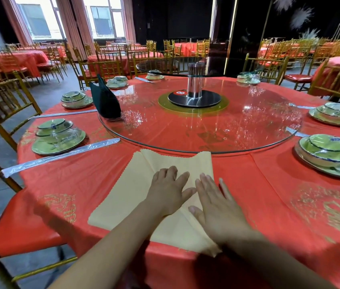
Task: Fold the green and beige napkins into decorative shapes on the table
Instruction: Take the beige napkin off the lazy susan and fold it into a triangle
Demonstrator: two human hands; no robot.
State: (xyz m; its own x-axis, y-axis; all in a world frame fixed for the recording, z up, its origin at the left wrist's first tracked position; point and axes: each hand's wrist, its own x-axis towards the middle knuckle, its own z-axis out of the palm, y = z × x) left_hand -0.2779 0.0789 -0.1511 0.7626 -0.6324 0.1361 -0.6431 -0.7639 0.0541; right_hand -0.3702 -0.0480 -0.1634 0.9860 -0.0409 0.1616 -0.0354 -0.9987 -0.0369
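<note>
One wide-angle camera, worn on the person's head, looks forward and down over the round table (269, 195) from its near edge. Both forearms come in from the bottom of the view, so the left hand (167, 190) and right hand (217, 205) lie close under the lens, low and central, on the beige napkin (127, 192). Beyond them the view runs across the glass turntable (206, 130) to the far rim, then over rows of other tables to the windows (102, 17) at upper left. The wide lens takes in place settings (58, 136) on both sides and bends the nearest chair (4, 101) at the left edge.
</note>
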